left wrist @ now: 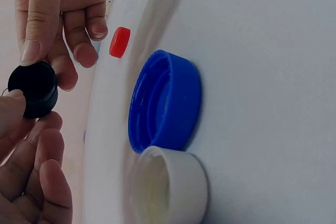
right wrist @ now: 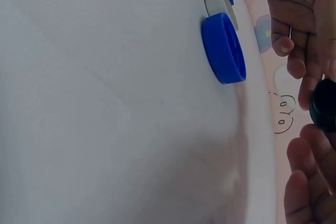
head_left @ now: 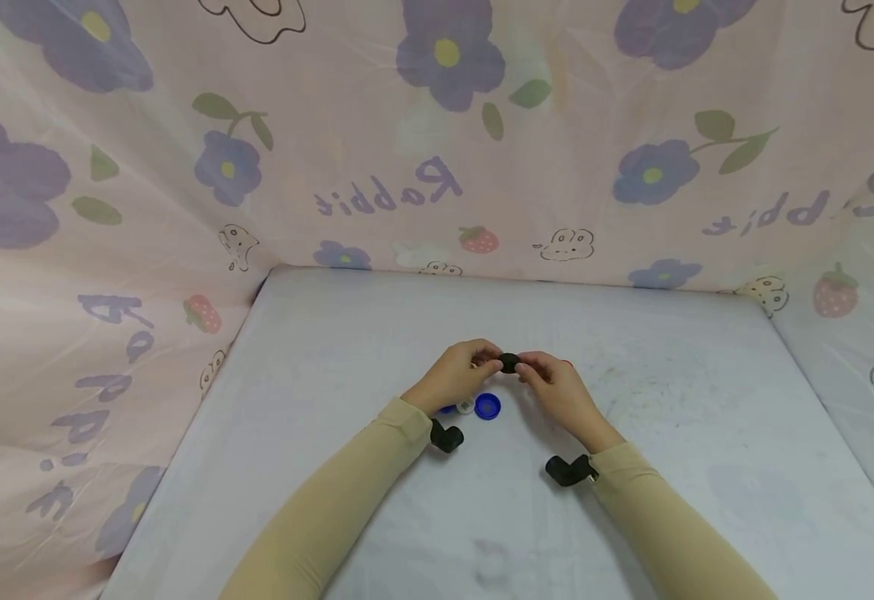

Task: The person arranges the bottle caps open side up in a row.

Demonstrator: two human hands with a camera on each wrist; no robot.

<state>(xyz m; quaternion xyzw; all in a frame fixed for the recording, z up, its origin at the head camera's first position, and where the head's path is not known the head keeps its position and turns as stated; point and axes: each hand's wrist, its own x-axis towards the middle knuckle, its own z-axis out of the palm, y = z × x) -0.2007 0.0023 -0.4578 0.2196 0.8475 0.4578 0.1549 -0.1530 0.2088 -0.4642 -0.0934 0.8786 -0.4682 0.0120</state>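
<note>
A black bottle cap (head_left: pixel 509 362) is pinched between my two hands above the table. My left hand (head_left: pixel 462 371) grips its left side with thumb and fingers, and my right hand (head_left: pixel 556 387) pinches its right side. In the left wrist view the cap (left wrist: pixel 34 88) turns its hollow side to the camera. Beneath the hands, a blue bottle cap (head_left: pixel 487 407) lies beside a white cap (head_left: pixel 465 406). A second blue cap (head_left: pixel 447 409) is partly hidden by my left wrist. A small red cap (left wrist: pixel 119 42) sits beyond my right hand, mostly covered in the head view.
The white table (head_left: pixel 706 400) is bounded by hanging cloth (head_left: pixel 377 108) with flowers and rabbits at the back and sides. Black wrist mounts (head_left: pixel 447 437) stick out from both sleeves, low over the table.
</note>
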